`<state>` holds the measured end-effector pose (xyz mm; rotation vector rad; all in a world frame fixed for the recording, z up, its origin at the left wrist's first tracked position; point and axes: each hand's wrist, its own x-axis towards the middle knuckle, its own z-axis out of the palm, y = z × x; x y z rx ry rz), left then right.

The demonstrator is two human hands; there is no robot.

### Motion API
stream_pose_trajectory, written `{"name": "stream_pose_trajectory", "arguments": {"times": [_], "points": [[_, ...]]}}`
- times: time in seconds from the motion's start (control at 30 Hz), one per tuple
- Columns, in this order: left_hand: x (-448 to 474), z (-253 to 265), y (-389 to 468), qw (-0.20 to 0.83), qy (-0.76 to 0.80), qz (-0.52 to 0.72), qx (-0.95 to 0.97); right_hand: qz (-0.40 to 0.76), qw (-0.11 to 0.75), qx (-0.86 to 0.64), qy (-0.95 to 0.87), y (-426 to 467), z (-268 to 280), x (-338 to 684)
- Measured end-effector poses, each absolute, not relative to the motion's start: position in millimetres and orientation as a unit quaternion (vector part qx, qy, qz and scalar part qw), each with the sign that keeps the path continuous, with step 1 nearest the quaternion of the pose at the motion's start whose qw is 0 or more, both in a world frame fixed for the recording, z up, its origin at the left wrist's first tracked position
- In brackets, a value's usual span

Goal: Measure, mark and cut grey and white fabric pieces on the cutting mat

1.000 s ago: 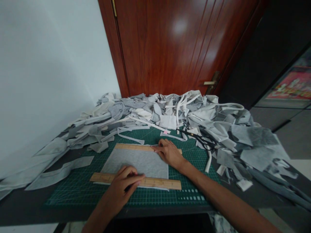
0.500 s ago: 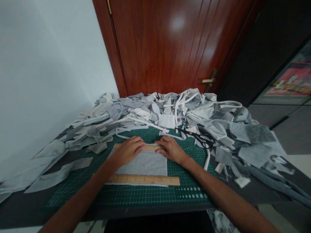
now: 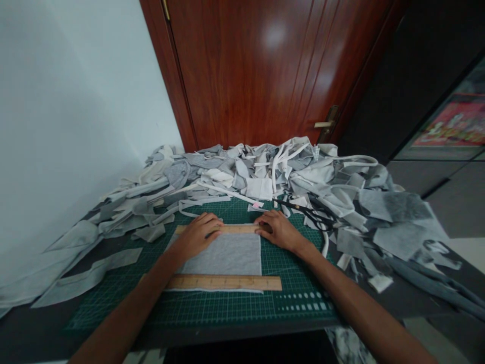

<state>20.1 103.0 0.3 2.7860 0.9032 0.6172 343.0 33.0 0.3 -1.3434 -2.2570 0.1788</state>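
A grey piece of fabric (image 3: 231,255) lies flat on the green cutting mat (image 3: 212,309). Along its far edge runs a wooden ruler (image 3: 238,229). My left hand (image 3: 200,233) is closed on the ruler's left part, fingers bent over the far side and thumb at the near side. At the right end, my right hand (image 3: 279,230) grips the same ruler between thumb and fingers. A second, longer ruler (image 3: 227,282) lies across the near part of the fabric, with a thin fabric strip showing below it. My left forearm hides its left end.
Black scissors (image 3: 306,210) lie beyond my right hand among scraps. A heap of grey and white fabric scraps (image 3: 259,188) spreads along the back and both sides of the dark table (image 3: 413,303). Behind stand a brown door (image 3: 242,76) and a white wall (image 3: 76,101).
My right hand has slid right along the far ruler, toward the fabric's right edge, uncovering more of the ruler. My left hand stays at about the same place on it.
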Motion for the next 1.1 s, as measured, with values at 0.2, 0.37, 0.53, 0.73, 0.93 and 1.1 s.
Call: {"name": "stream_pose_trajectory", "arguments": {"times": [0.2, 0.37, 0.53, 0.73, 0.93, 1.1], "points": [[21.6, -0.8, 103.8, 0.084, 0.301, 0.208, 0.927, 0.059, 0.252, -0.506, -0.823, 34.8, -1.4, 342.1], [20.0, -0.5, 106.0, 0.092, 0.294, 0.199, 0.93, 0.062, 0.255, -0.506, -0.821, 34.3, -3.7, 340.4], [16.9, -2.3, 108.2, 0.099, 0.292, 0.204, 0.929, 0.06, 0.292, -0.513, -0.805, 43.2, -5.1, 353.1], [6.7, -1.2, 114.8, 0.11, 0.288, 0.2, 0.93, -0.01, 0.271, -0.567, -0.778, 68.0, 2.6, 361.6], [4.6, 2.8, 112.9, 0.126, 0.291, 0.192, 0.929, -0.072, 0.097, -0.553, -0.824, 86.4, 24.9, 346.6], [6.0, 3.3, 111.3, 0.134, 0.291, 0.197, 0.926, -0.059, 0.019, -0.552, -0.832, 92.8, 35.1, 337.3]]}}
